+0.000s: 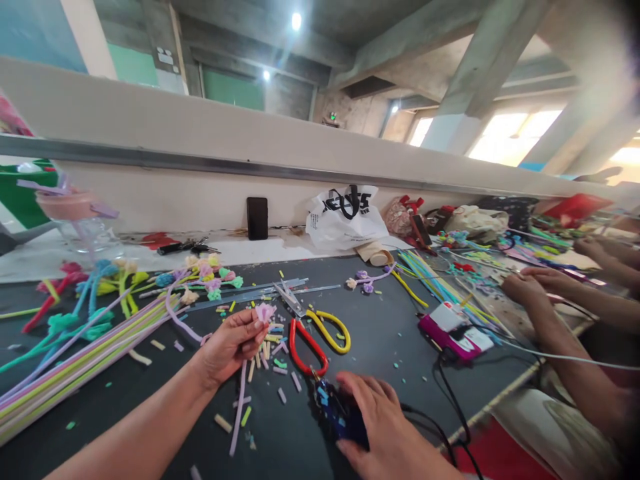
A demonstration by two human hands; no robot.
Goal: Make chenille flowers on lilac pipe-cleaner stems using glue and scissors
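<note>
My left hand (235,343) is closed in a pinch on a small pale-purple craft flower (265,312). A thin lilac stem (240,407) hangs down below those fingers. At the lower middle, my right hand (385,427), slightly blurred, has its thumb and fingers apart around a dark blue device (345,417) with a black cable. Whether the fingers touch the device I cannot tell. Just beyond it lie scissors (297,320) with one red and one yellow handle, their blades apart. Short cut pieces of coloured stem (283,395) are scattered between my hands.
Long coloured stems (100,353) and fluffy flowers (213,273) lie at left. A purple flower sprig (369,280) and a magenta device (455,333) with cables lie at right. A phone (257,219) and a white bag (345,220) stand behind. Another person's hands (525,287) work at far right.
</note>
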